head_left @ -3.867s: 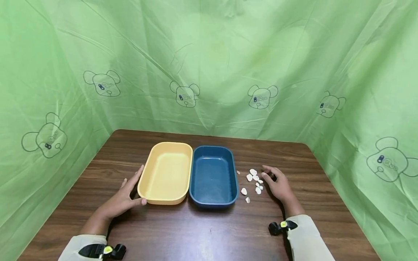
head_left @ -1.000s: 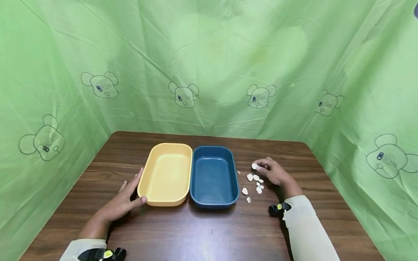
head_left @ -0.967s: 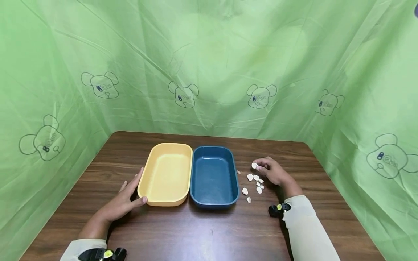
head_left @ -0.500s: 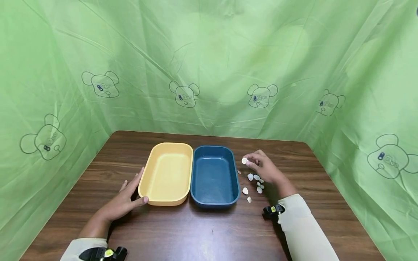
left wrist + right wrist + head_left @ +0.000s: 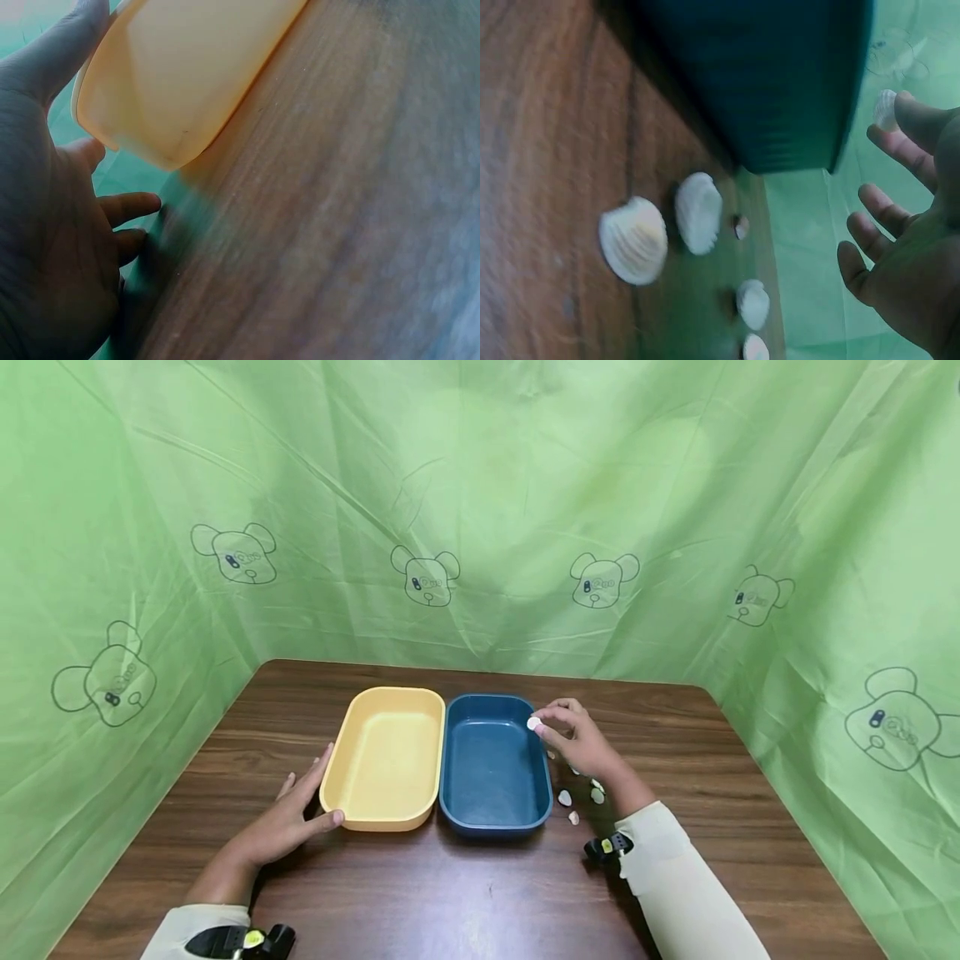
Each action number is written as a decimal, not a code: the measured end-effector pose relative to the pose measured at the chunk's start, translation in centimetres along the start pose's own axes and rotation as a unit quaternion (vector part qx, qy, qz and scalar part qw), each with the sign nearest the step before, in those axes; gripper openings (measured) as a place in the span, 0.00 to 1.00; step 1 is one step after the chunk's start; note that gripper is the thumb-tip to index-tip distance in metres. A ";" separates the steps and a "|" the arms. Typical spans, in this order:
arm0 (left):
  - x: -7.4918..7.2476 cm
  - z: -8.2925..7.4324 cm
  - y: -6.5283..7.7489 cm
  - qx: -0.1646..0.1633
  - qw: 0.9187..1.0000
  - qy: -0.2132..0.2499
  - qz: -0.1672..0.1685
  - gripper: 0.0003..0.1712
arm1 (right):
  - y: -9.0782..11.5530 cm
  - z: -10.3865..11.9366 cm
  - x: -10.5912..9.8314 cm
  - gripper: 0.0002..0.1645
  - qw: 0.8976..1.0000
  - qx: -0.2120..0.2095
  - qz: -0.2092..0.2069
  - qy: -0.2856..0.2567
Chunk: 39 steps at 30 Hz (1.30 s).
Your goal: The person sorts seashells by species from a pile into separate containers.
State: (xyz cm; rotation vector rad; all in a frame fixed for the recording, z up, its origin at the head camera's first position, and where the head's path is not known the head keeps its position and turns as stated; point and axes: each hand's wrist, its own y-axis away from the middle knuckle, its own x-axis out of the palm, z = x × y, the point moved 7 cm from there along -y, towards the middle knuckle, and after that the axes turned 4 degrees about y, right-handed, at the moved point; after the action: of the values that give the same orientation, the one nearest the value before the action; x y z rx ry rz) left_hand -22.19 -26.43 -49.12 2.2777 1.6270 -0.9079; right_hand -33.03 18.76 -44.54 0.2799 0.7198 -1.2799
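Pinching 1 white shell at its fingertips, the right hand carries something likely light, stiff and brittle, best held gently by its edges. The left hand spreads against the yellow tray.

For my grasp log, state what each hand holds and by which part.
The right hand pinches a white shell by its edge; the left hand grips nothing, only touching the yellow tray.

Downward head view (wrist views close)
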 end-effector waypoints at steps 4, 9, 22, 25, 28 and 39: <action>0.0 0.0 0.1 0.000 1.000 -0.001 -0.001 0.63 | 0.0 0.2 0.8 0.15 1.000 0.001 0.002 0.007; 0.0 0.1 0.0 -0.002 1.000 -0.006 -0.004 0.63 | 0.1 0.5 1.4 0.17 1.000 0.000 0.009 0.017; 0.0 0.1 0.0 -0.005 1.000 -0.004 -0.001 0.63 | 0.3 0.7 1.7 0.24 0.999 -0.013 0.014 0.026; 0.0 0.1 0.1 -0.004 1.000 -0.003 -0.001 0.63 | 0.4 0.6 1.5 0.24 1.000 -0.013 0.009 0.026; 0.0 0.1 0.1 -0.003 1.000 -0.001 -0.002 0.63 | 0.5 0.5 1.2 0.24 1.000 -0.013 0.007 0.024; 0.1 0.3 0.1 -0.004 1.000 -0.004 -0.004 0.63 | 1.3 -0.8 0.0 0.25 1.000 0.009 -0.009 0.003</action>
State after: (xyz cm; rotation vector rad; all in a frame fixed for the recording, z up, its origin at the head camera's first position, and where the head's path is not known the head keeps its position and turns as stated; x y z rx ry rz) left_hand -22.22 -26.56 -49.44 2.2614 1.6340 -0.9078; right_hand -32.05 19.62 -45.43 0.2924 0.7173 -1.3041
